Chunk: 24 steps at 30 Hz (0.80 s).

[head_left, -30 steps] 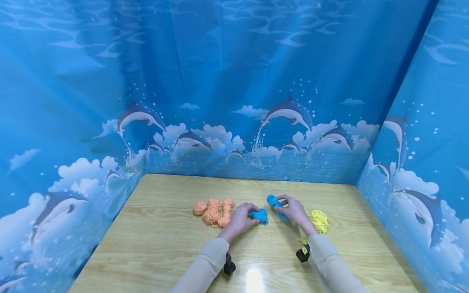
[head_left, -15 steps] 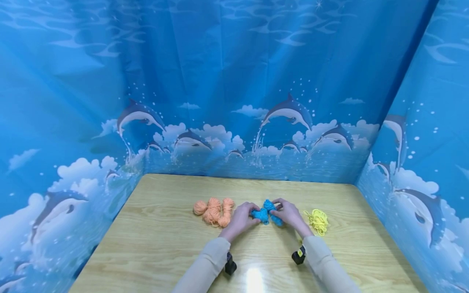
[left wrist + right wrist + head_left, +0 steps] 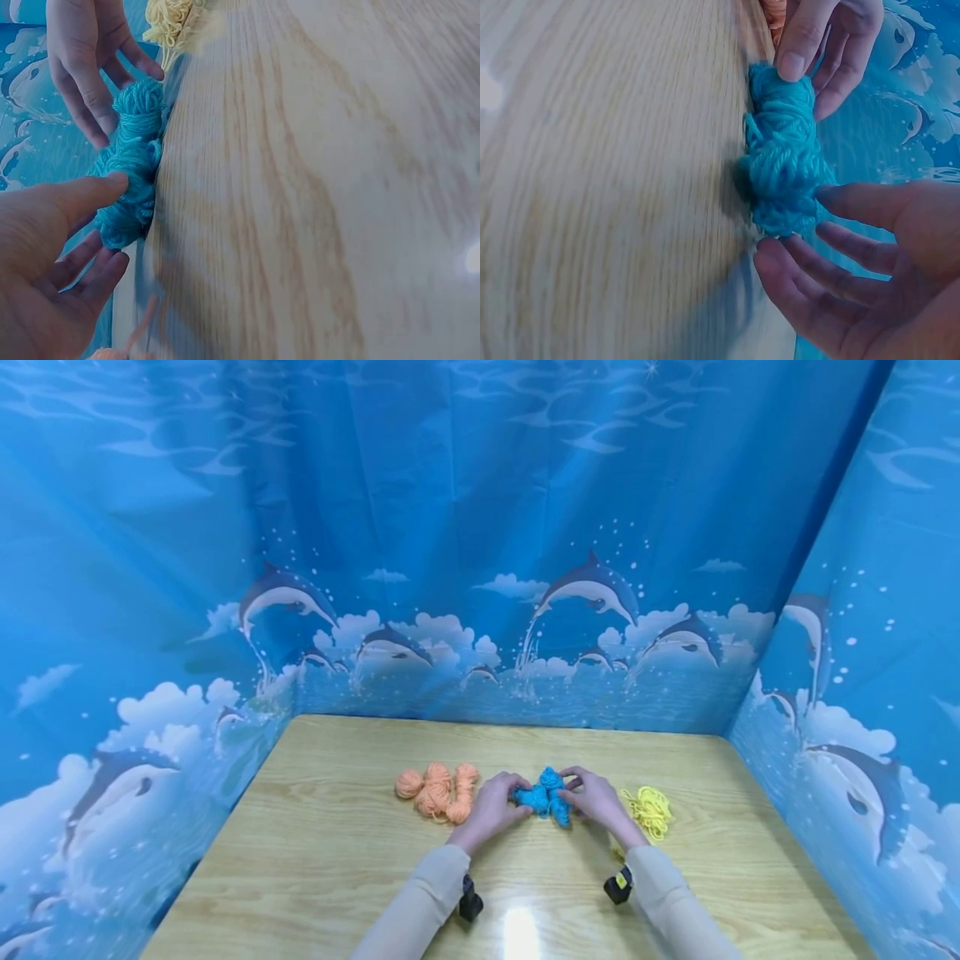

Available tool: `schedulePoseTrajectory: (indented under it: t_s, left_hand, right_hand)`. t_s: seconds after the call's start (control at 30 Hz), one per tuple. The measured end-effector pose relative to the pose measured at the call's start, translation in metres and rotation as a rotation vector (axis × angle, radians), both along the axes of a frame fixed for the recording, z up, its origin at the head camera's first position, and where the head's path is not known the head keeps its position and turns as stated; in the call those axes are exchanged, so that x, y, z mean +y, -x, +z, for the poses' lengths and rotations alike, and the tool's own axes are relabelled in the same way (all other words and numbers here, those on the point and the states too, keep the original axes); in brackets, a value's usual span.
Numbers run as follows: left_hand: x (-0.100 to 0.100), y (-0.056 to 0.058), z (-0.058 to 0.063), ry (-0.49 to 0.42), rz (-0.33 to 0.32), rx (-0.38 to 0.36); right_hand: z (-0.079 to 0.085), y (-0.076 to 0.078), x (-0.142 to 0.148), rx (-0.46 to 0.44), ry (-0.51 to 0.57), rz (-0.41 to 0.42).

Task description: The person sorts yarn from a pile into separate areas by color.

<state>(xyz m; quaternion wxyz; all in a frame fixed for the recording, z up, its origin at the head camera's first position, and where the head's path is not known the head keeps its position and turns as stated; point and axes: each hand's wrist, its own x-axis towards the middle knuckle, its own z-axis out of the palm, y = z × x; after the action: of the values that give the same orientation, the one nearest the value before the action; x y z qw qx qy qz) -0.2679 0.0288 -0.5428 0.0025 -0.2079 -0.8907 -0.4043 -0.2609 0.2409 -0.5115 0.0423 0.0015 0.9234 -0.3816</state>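
Two small skeins of blue yarn lie against each other on the table. My left hand point(image 3: 492, 810) holds the left blue skein point(image 3: 532, 799) by its outer end, thumb on top and fingers curled beneath, as the left wrist view shows. The right blue skein point(image 3: 558, 808) stands crosswise to it, its far end rounded. Around its outer side is my right hand point(image 3: 597, 802); in the right wrist view the thumb point(image 3: 855, 201) touches the yarn and the fingertips point(image 3: 774, 251) meet its lower edge.
Left of my left hand sit several peach yarn balls and skeins point(image 3: 435, 795), close together. A loose yellow yarn bundle point(image 3: 651, 814) lies right of my right wrist. The wooden table point(image 3: 337, 860) is backed by a blue dolphin-print curtain point(image 3: 450, 568).
My right hand has brought its blue skein left and down against the other one, turning it a little. The left hand and its skein have stayed almost still.
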Motion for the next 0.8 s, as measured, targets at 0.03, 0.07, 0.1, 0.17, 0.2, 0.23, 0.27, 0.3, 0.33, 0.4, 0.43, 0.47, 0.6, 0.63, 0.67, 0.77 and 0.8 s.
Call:
schedulePoseTrajectory:
  t_s: [0.03, 0.07, 0.1, 0.17, 0.2, 0.23, 0.27, 0.3, 0.33, 0.4, 0.43, 0.47, 0.6, 0.63, 0.67, 0.77, 0.8]
  left_hand:
    - [0.0, 0.0, 0.0, -0.007, 0.002, -0.007]
    - [-0.001, -0.001, 0.001, -0.019, 0.004, -0.014]
    - [-0.001, -0.001, 0.001, -0.032, 0.008, -0.03]
    - [-0.002, -0.002, 0.001, -0.07, 0.012, -0.05]
    - [-0.003, -0.002, 0.001, -0.084, 0.016, -0.057]
    - [-0.003, -0.003, 0.002, -0.098, 0.018, -0.064]
    - [-0.004, -0.003, 0.002, -0.11, 0.019, -0.065]
    - [-0.005, -0.003, 0.002, -0.118, 0.018, -0.063]
    - [-0.005, -0.004, 0.002, -0.124, 0.017, -0.056]
    - [-0.007, -0.004, 0.004, -0.128, 0.017, -0.046]
    - [-0.007, -0.004, 0.004, -0.133, 0.013, -0.044]
    - [-0.008, -0.004, 0.005, -0.139, 0.009, -0.04]
    - [-0.01, -0.005, 0.008, -0.166, -0.01, -0.042]
    - [-0.011, -0.006, 0.008, -0.176, -0.017, -0.043]
    - [-0.012, -0.006, 0.009, -0.184, -0.023, -0.04]
    - [-0.012, -0.009, 0.011, -0.203, -0.036, -0.035]
    - [-0.012, -0.01, 0.011, -0.21, -0.039, -0.035]
  right_hand:
    - [0.001, -0.001, 0.001, 0.014, -0.016, 0.003]
    - [0.002, -0.001, 0.002, 0.025, -0.029, 0.006]
    - [0.003, -0.002, 0.003, 0.032, -0.036, 0.007]
    - [0.005, -0.002, 0.005, 0.052, -0.06, 0.006]
    - [0.006, -0.002, 0.006, 0.062, -0.068, 0.006]
    - [0.007, -0.002, 0.008, 0.075, -0.073, 0.008]
    - [0.008, -0.002, 0.009, 0.086, -0.076, 0.012]
    - [0.009, -0.003, 0.01, 0.096, -0.079, 0.014]
    - [0.01, -0.002, 0.011, 0.11, -0.082, 0.016]
    - [0.013, -0.003, 0.013, 0.134, -0.067, 0.027]
    - [0.013, -0.003, 0.015, 0.151, -0.065, 0.038]
    - [0.014, -0.004, 0.016, 0.166, -0.058, 0.047]
    - [0.017, -0.006, 0.024, 0.218, -0.011, 0.111]
    - [0.017, -0.007, 0.027, 0.228, 0.0, 0.128]
    - [0.016, -0.008, 0.029, 0.233, 0.017, 0.141]
    - [0.015, -0.01, 0.036, 0.248, 0.05, 0.162]
    - [0.015, -0.01, 0.038, 0.251, 0.056, 0.161]
